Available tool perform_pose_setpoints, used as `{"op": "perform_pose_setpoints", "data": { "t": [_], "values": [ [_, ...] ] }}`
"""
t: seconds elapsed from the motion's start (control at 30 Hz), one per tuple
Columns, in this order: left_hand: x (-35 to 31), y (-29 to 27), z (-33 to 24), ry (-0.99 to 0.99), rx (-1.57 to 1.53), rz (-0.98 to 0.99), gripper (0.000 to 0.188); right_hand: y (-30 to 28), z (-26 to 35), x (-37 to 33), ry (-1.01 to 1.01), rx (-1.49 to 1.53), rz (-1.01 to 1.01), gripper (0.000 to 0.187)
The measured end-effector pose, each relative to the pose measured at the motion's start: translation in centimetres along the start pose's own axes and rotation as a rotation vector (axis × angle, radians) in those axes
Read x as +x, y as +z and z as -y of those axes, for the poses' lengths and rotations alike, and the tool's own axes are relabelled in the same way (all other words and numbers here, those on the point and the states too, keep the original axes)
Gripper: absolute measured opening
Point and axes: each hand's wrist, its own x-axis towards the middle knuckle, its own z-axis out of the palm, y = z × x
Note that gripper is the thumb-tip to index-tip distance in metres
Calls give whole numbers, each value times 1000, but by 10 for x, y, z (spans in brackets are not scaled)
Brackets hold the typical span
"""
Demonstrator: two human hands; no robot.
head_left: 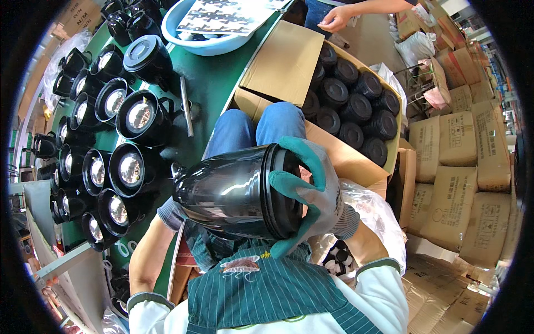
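Observation:
A glossy black thermos jug [225, 189] lies on its side in the air above my lap, its narrower end to the left and its wide ringed end to the right. My right hand [314, 192], in a grey and green glove, wraps its fingers and thumb round the wide end. My left hand [172, 214] reaches in under the narrower end; only its grey glove cuff shows and its fingers are hidden by the jug. Close by on the left, several black jugs [129, 170] with shiny silvery insides stand on the green table [207, 75].
A capped black jug [148, 55] and a metal bar [186, 106] are on the table. Behind stands a blue basin [222, 45] with a printed sheet over it. Right of my knees, an open carton [278, 55] holds dark round-topped items. Stacked cartons [450, 195] line the right. Another person's hand [335, 18] shows at the top.

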Motion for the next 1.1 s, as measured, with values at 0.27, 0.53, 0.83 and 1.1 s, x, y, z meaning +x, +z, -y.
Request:
{"op": "perform_pose_setpoints", "data": {
  "t": [0.27,0.53,0.83,1.1],
  "values": [
    [0,93,-21,886,1193,-545,46,1,0,5,573,342,42,138],
    [-15,135,-63,1210,2402,-226,31,25,-39,-42,965,659,158,114],
    [-1,90,-35,853,1291,-481,34,43,8,-9,468,699,-164,112],
    [-32,120,-50,1125,1534,-573,39,36,10,6,414,408,-17,83]
  ]
}}
